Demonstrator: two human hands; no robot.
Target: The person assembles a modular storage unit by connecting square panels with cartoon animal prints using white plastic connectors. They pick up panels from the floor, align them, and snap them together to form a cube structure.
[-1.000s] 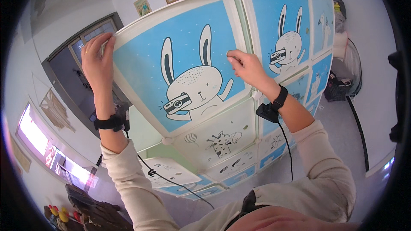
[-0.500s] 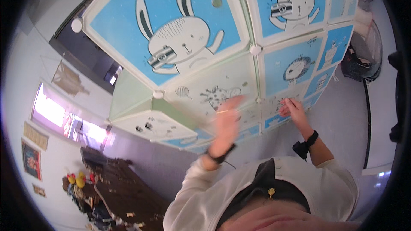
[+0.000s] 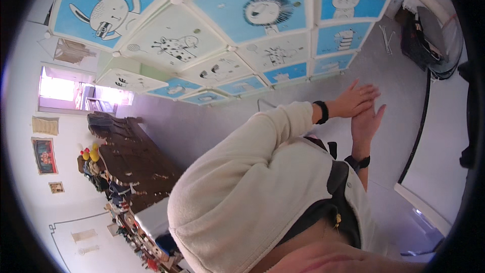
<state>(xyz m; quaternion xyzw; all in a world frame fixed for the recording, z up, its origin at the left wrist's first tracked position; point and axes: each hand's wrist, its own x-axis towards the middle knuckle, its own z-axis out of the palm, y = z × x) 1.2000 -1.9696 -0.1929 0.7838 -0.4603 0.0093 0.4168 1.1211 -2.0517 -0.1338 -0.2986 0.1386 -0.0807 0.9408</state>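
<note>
My left hand [image 3: 355, 101] reaches across to the right and lies against my right hand [image 3: 366, 125], just in front of my body. Its fingers are stretched out over the fingers of the right hand, which are partly hidden behind them. The right thumb sticks out to the side. Neither hand holds anything I can see, and both wrists wear dark bands. Beyond them stands a cube cabinet [image 3: 255, 5] with white frames and blue and pale panels printed with cartoon animals, apart from both hands. One pale door [image 3: 132, 81] on its left side stands ajar.
On the floor at the far right is a dark bag [image 3: 420, 40] near clear plastic-wrapped things. A carved dark-brown wooden piece of furniture [image 3: 134, 156] stands at the left. Small objects crowd a surface at lower left, and a bright window [image 3: 58, 88] is in the left wall.
My hands have moved away from in front of the cabinet panels to the right and come together. The view has turned, so the cabinet now sits higher and farther left.
</note>
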